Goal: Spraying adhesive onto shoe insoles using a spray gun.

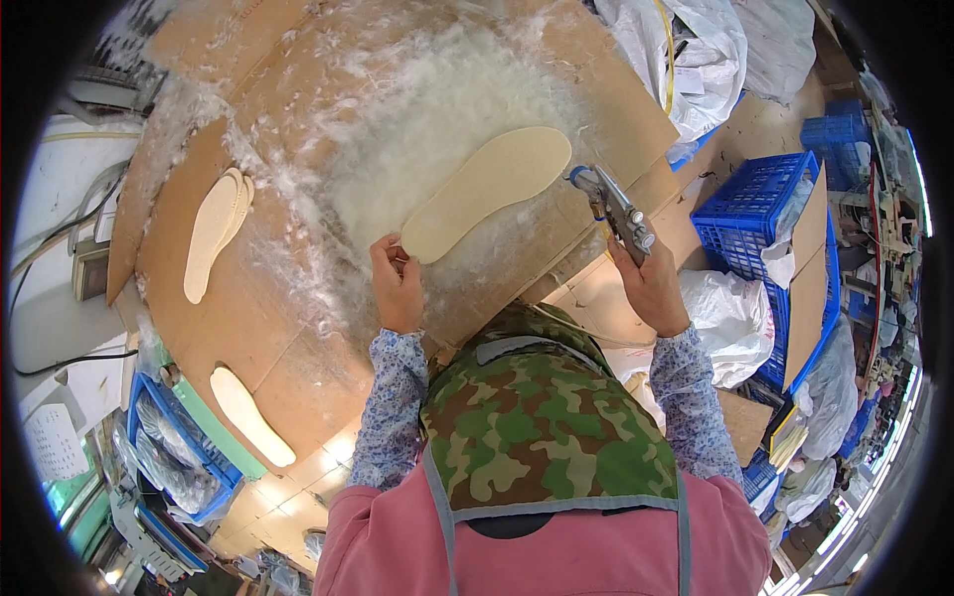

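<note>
A cream insole [487, 189] is pinched at its narrow end by my left hand [397, 283], over cardboard coated with white, fibrous residue. My right hand [651, 283] grips a metal spray gun [618, 211], its blue-ringed nozzle close to the insole's broad end. Farther left, a small stack of insoles [217, 233] lies on the cardboard. Another single insole [250, 417] rests near the cardboard's lower left edge. Whether spray is leaving the nozzle cannot be made out.
Brown cardboard sheets [288, 368] cover the work surface. At the right stand a blue plastic crate [740, 214] and white plastic bags [730, 323]. A blue bin [214, 467] holding clear plastic is at the lower left. White sacks [696, 60] sit at the upper right.
</note>
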Action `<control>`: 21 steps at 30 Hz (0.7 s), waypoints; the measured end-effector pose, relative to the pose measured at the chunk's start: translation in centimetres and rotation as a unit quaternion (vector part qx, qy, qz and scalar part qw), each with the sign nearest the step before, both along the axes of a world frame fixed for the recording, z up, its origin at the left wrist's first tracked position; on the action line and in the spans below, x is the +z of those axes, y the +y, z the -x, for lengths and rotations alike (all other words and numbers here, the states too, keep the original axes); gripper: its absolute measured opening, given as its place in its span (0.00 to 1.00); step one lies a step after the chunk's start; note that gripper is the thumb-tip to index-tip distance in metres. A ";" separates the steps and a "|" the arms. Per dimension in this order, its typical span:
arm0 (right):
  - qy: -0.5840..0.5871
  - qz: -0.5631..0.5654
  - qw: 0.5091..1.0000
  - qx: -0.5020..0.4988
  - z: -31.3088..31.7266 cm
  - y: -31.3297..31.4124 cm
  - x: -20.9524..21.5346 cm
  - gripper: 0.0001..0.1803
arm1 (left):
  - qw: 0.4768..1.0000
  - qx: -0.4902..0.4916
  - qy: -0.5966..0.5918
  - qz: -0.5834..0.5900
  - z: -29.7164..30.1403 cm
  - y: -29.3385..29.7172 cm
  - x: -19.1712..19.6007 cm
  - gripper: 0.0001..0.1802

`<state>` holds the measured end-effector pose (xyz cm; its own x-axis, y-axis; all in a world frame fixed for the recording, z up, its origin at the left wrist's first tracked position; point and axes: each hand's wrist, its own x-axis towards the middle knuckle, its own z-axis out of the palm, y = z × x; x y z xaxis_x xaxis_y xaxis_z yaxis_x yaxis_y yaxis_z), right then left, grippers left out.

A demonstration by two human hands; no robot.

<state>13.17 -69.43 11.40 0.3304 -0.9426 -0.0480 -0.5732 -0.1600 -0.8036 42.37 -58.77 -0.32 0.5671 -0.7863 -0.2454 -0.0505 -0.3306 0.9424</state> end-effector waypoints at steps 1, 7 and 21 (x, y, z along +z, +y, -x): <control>0.001 -0.006 1.000 -0.002 0.1 0.0 0.1 0.14 | 1.000 -0.014 -0.021 0.004 -0.1 0.0 -0.1 0.20; 0.053 -0.055 0.997 -0.005 -0.2 1.2 1.4 0.15 | 0.998 -0.034 -0.050 0.011 -0.4 0.1 -0.7 0.20; 0.049 -0.086 0.995 0.000 0.0 1.0 0.8 0.15 | 0.998 -0.017 -0.043 -0.031 -0.2 -0.2 0.1 0.19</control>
<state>13.21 -68.44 12.18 0.3161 -0.9179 -0.2400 -0.6505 -0.0256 -0.7591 42.59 -58.96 -0.22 0.5606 -0.7907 -0.2462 -0.1424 -0.3849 0.9119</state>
